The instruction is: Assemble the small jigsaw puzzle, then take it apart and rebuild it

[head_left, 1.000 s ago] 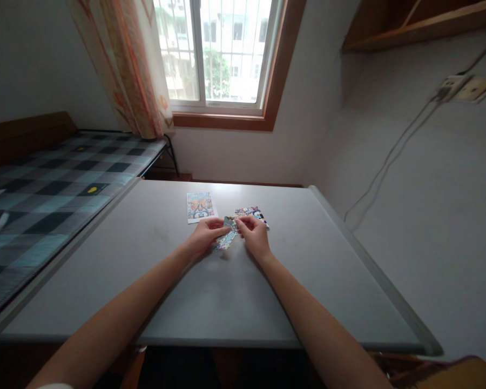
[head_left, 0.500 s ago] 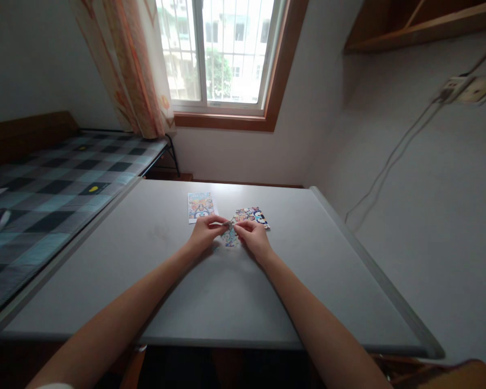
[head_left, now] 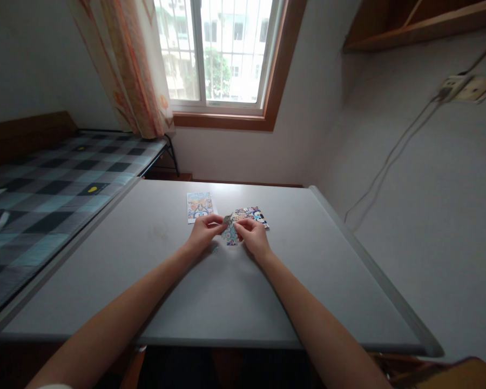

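Observation:
Both of my hands meet over the middle of a grey table [head_left: 178,292]. My left hand [head_left: 203,232] and my right hand [head_left: 253,235] each pinch the top of a small colourful sheet [head_left: 229,234], which stands nearly upright between them. A white-bordered cartoon picture card [head_left: 198,206] lies flat just beyond my left hand. Another colourful printed sheet [head_left: 254,214] lies flat behind my right hand, partly hidden by it.
The table has a raised rim [head_left: 368,265] on its right side, close to a white wall with a cable [head_left: 389,162] and a socket [head_left: 465,86]. A bed with a checked cover [head_left: 52,189] runs along the left. A window [head_left: 218,48] and a curtain [head_left: 121,65] are behind.
The small sheet, earlier slanted low toward the table, has been turned up between my fingers. My two hands have drawn slightly closer together.

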`<act>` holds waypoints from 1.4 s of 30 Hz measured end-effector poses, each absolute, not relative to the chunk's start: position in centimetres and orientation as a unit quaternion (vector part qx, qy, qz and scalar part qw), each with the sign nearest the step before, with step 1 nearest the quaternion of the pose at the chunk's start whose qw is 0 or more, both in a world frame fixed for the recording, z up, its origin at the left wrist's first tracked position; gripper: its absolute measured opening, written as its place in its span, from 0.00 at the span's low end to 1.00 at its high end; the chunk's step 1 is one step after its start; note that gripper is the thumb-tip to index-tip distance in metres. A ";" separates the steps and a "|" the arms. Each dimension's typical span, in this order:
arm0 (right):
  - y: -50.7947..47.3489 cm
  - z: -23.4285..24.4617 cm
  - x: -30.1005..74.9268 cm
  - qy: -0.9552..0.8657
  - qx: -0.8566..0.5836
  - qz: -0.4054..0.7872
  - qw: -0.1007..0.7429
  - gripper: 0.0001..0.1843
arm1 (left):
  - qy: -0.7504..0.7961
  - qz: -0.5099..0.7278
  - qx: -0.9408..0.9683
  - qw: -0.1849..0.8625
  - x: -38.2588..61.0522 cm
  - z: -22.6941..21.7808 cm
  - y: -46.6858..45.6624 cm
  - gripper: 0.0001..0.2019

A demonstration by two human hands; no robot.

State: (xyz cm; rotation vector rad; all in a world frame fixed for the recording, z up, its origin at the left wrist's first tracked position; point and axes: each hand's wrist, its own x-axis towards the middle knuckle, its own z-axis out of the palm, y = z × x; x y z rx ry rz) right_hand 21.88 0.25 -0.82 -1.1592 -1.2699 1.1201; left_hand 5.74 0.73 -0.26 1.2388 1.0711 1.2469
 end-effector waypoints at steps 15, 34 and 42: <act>-0.6 -0.1 21.9 -0.650 -0.469 0.291 0.521 0.11 | 0.444 0.518 0.347 0.644 5.4 -0.5 1.1 0.19; 0.9 -0.7 22.8 -0.460 -0.479 0.475 0.578 0.13 | 0.531 0.529 0.590 0.300 4.6 0.0 1.4 0.17; 0.2 -0.3 22.1 -0.452 -0.425 0.557 0.552 0.19 | 0.429 0.443 0.629 0.473 5.8 0.4 0.4 0.14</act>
